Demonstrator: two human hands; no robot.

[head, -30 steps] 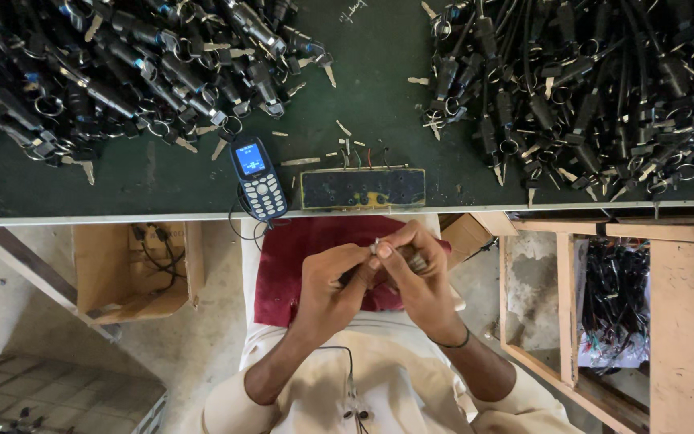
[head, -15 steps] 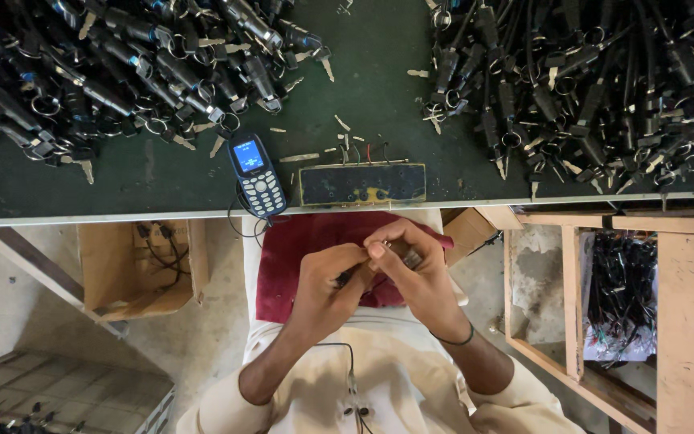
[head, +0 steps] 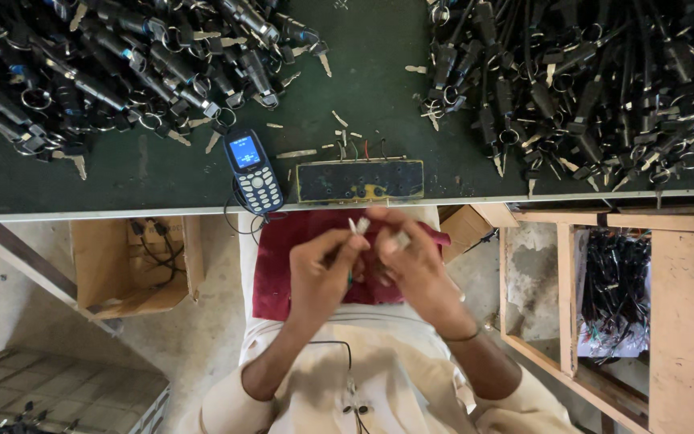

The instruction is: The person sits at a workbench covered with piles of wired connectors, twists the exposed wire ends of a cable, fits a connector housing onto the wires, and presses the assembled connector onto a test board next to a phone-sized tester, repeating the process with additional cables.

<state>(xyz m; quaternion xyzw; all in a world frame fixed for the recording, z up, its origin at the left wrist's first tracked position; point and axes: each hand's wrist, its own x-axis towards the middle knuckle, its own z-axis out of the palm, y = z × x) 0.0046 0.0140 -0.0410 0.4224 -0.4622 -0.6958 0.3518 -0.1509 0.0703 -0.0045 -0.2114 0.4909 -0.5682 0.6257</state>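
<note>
Two big heaps of black parts [head: 122, 64] (too many to count), one phone [head: 253, 170], one cardboard box [head: 134, 265], two hands [head: 327, 269].

A small pale part [head: 358, 226] is pinched in the fingertips of the left hand [head: 323, 269], its light tip sticking up just below the near edge of the tabletop [head: 162, 181]. The right hand [head: 411, 265] meets it from the other side, fingers curled, a second pale bit [head: 400, 239] showing at its knuckles. Both hands are held together over a dark red cloth [head: 283, 257] on the lap. What exactly the part is, motion blur hides.
</note>
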